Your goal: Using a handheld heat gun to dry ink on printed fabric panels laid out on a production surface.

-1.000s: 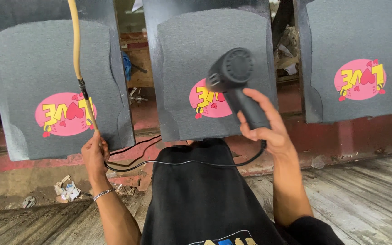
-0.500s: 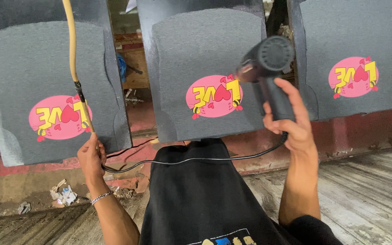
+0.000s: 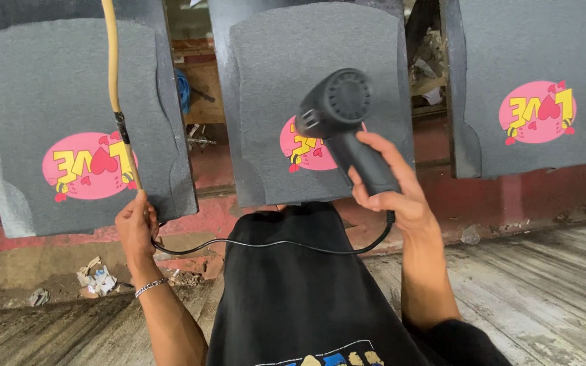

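Note:
My right hand grips the handle of a black heat gun, whose nozzle points at the middle grey fabric panel with a pink and yellow print. My left hand is closed around the black power cord where it meets a yellow hose hanging from above. The cord loops across from my left hand to the gun's handle. A black garment lies in front of me.
A left grey panel and a right grey panel carry the same pink print. A red ledge runs below them. Paper scraps lie on the dirty floor; grey wooden planks are at right.
My right hand has swung the heat gun from the right back toward the middle panel's print. The left hand keeps its hold on the cord.

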